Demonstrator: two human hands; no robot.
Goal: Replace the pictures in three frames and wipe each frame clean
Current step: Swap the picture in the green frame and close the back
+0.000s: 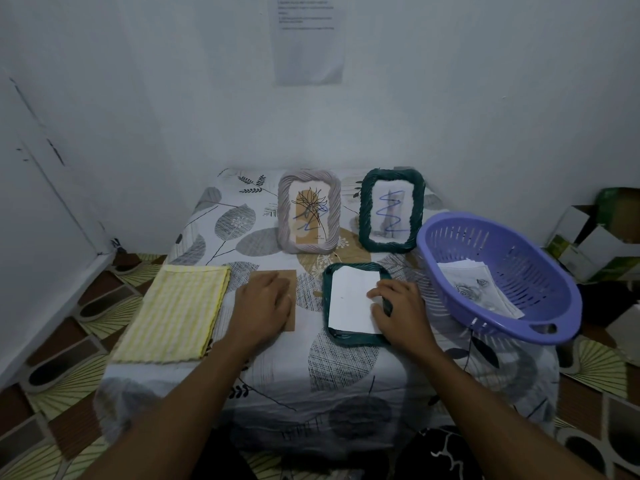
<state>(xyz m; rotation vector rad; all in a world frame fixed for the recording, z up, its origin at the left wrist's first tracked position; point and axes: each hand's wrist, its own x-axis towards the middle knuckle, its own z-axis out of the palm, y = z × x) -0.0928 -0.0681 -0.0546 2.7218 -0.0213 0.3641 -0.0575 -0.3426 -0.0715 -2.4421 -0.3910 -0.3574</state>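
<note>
While the flat green frame (353, 339) lies face-down on the desk (311, 358) with a white sheet (349, 299) in its recess, note the layout. The frame's long axis runs away from you, near edge to far edge. The backing board (290, 322) lies just beside it on the left, apart from it, on roughly the same axis.

Left hand (265, 303): flat on the board, palm down, fingers relaxed and spread over most of it, grasping nothing. This hand is the nearer one to the board, so a short sideways carry to the right looks like the closing move (judgement only).

Right hand (401, 308): wrist coming in from the near right, fingers (375, 293) bent over the frame's right rim with the tips on the sheet's right edge. You cannot tell from this view whether they pinch the sheet or only press it down.

Likely step: seating the new picture before the board goes back on.
</note>
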